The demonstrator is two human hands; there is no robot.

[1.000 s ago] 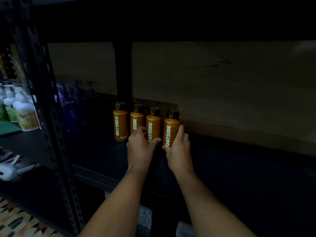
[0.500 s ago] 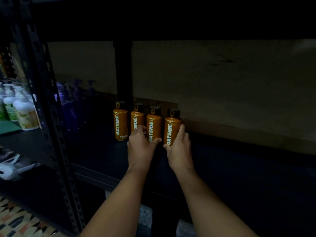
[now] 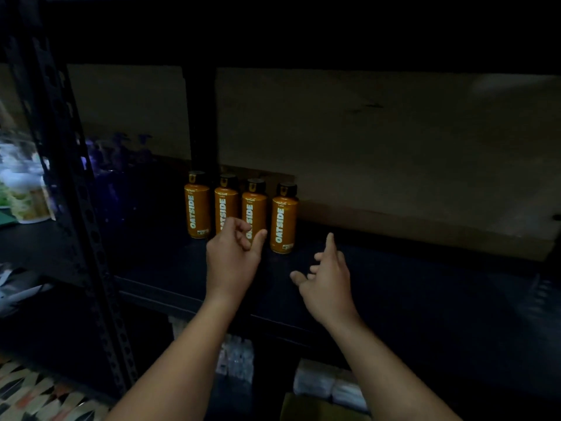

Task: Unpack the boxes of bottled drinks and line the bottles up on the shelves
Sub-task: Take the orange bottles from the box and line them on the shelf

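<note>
Several orange OATSIDE bottles with black caps stand upright in a row at the back of a dark shelf (image 3: 394, 287); the leftmost bottle (image 3: 196, 208) and the rightmost bottle (image 3: 283, 221) frame the row. My left hand (image 3: 233, 256) hovers just in front of the two middle bottles with loosely curled fingers and holds nothing. My right hand (image 3: 326, 281) is off to the right of the row, apart from the rightmost bottle, fingers spread and the index finger pointing up, also holding nothing.
A perforated black upright post (image 3: 76, 189) stands at the left. White pump bottles (image 3: 24, 192) sit on the neighbouring shelf beyond it. A brown cardboard backing (image 3: 394, 153) lines the rear. Wrapped packs (image 3: 328, 384) lie below the shelf edge.
Both hands have let go of the bottles and pulled back towards me. The right hand has also shifted to the right, away from the last bottle.
</note>
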